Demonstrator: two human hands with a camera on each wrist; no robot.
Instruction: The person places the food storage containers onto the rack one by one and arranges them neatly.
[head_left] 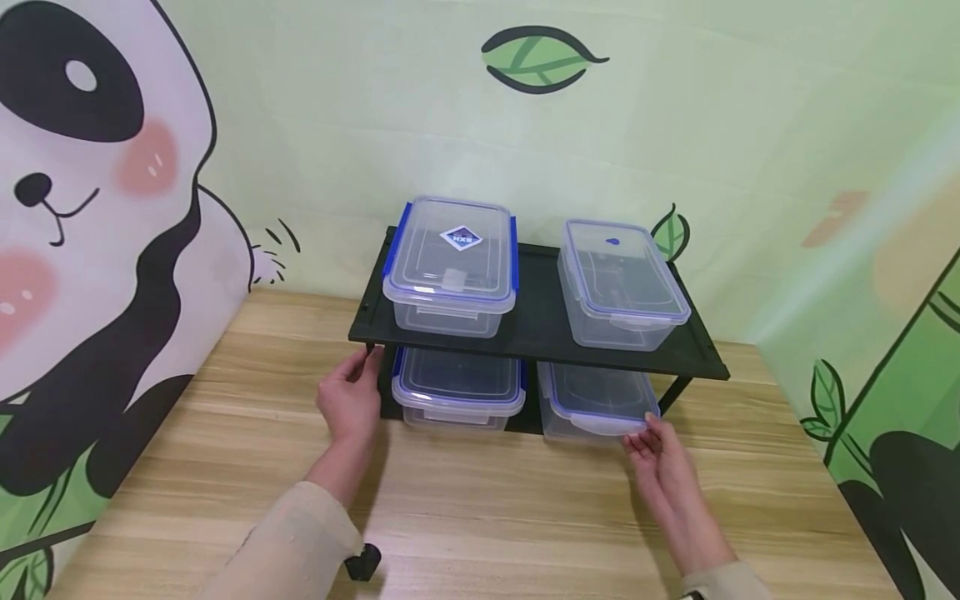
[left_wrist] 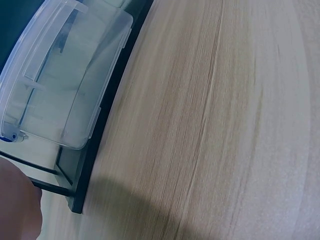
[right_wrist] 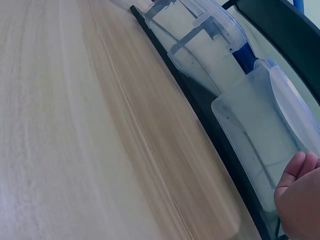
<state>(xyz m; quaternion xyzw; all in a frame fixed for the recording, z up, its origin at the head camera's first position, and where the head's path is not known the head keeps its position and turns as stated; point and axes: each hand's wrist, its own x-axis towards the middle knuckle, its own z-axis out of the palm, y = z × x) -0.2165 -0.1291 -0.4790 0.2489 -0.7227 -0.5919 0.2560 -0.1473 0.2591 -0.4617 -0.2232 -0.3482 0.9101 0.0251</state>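
Observation:
A black two-tier shelf rack (head_left: 536,308) stands on the table with clear lidded plastic containers on both tiers. My left hand (head_left: 350,396) grips the rack's front left post just under the upper shelf; in the left wrist view part of this hand (left_wrist: 19,202) covers the post. On the lower tier, my right hand (head_left: 663,458) pinches the front right corner of the right container (head_left: 592,400), thumb at the lid's edge and fingers below it. The right wrist view shows its curled fingers (right_wrist: 296,170) against that container's front. Beside it sits the lower left container (head_left: 457,383).
On the upper shelf stand a blue-clipped container (head_left: 450,258) with a label and a narrower container (head_left: 622,275). A small black object (head_left: 363,562) lies near the left sleeve. Behind the wooden table (head_left: 510,517) rises a wall covering (head_left: 360,108) with panda and leaf drawings.

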